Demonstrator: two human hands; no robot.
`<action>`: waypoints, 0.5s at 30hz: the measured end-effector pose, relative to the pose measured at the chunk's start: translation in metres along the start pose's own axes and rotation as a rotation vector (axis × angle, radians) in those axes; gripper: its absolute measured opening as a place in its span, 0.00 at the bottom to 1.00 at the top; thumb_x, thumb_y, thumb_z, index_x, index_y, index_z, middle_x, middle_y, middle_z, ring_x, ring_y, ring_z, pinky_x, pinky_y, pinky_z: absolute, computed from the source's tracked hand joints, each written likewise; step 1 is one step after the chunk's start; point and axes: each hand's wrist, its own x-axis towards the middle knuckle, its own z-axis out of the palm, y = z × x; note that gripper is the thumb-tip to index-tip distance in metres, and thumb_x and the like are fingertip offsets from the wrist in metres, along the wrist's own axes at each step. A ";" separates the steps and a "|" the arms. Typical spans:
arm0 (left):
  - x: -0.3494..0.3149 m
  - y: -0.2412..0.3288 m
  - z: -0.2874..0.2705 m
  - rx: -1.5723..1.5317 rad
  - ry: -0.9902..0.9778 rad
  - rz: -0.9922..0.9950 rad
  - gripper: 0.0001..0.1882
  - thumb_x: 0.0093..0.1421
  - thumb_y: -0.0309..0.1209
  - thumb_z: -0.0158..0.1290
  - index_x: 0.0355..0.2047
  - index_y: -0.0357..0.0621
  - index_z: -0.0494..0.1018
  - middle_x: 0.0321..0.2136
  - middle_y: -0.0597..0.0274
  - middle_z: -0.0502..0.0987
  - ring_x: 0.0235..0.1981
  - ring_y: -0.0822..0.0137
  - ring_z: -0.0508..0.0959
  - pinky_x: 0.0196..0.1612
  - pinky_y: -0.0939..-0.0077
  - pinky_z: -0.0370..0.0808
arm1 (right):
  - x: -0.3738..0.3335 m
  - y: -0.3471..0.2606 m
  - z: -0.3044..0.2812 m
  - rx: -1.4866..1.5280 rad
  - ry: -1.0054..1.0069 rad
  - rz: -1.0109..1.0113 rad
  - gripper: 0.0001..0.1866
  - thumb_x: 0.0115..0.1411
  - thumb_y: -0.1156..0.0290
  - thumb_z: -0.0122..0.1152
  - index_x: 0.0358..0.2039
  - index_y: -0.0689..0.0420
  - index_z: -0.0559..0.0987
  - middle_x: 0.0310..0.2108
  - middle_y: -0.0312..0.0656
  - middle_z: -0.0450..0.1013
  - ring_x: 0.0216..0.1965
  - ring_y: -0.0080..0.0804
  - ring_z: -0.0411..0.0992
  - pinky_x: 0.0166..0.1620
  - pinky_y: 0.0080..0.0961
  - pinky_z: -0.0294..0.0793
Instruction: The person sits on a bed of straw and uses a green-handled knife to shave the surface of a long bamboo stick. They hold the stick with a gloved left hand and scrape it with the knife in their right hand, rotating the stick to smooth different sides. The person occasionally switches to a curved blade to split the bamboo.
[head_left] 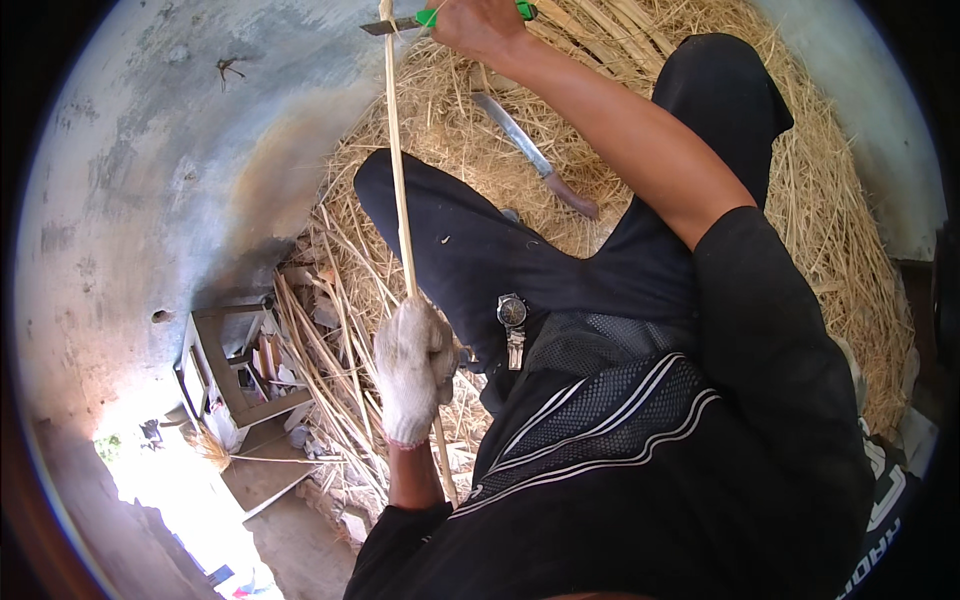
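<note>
My left hand (412, 368), in a white knitted glove, grips a long thin pale cane strip (398, 160) that runs up past the top edge. My right hand (480, 25), bare, is stretched far out at the top and holds a small knife with a green handle (428, 18); its blade lies against the strip near the top. My legs in black trousers (470, 250) are stretched out over a heap of straw (840, 230).
A larger knife with a curved blade and brown handle (535, 158) lies on the straw between my legs. A wristwatch (512, 315) rests on my lap. Split cane pieces (325, 350) and a small wooden stool (225, 365) lie left, by the concrete floor (150, 160).
</note>
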 end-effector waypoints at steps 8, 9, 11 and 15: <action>-0.007 -0.024 -0.008 -0.026 -0.002 -0.117 0.21 0.67 0.42 0.48 0.19 0.49 0.57 0.10 0.71 0.56 0.07 0.79 0.52 0.07 0.81 0.48 | -0.007 -0.057 -0.014 0.497 -0.582 0.038 0.24 0.65 0.52 0.47 0.27 0.61 0.79 0.19 0.49 0.73 0.23 0.40 0.74 0.32 0.43 0.72; -0.002 -0.029 -0.020 0.009 -0.092 -0.057 0.18 0.67 0.42 0.47 0.22 0.46 0.63 0.11 0.68 0.62 0.08 0.76 0.60 0.09 0.81 0.56 | -0.009 -0.065 -0.023 0.552 -0.519 0.017 0.25 0.65 0.51 0.47 0.28 0.60 0.79 0.20 0.48 0.74 0.24 0.39 0.73 0.34 0.43 0.71; 0.012 -0.020 -0.030 0.120 -0.270 0.056 0.16 0.67 0.43 0.47 0.29 0.42 0.67 0.15 0.62 0.68 0.13 0.73 0.68 0.16 0.79 0.67 | -0.012 -0.078 -0.041 0.661 -0.386 -0.030 0.26 0.66 0.47 0.45 0.29 0.58 0.78 0.22 0.48 0.74 0.26 0.39 0.73 0.36 0.43 0.69; 0.050 0.019 -0.016 -0.029 -0.145 0.016 0.32 0.65 0.55 0.46 0.50 0.34 0.65 0.24 0.53 0.77 0.21 0.63 0.79 0.27 0.70 0.78 | -0.020 -0.097 -0.064 0.569 -0.360 -0.091 0.23 0.66 0.49 0.47 0.33 0.55 0.79 0.25 0.50 0.76 0.28 0.47 0.75 0.37 0.45 0.72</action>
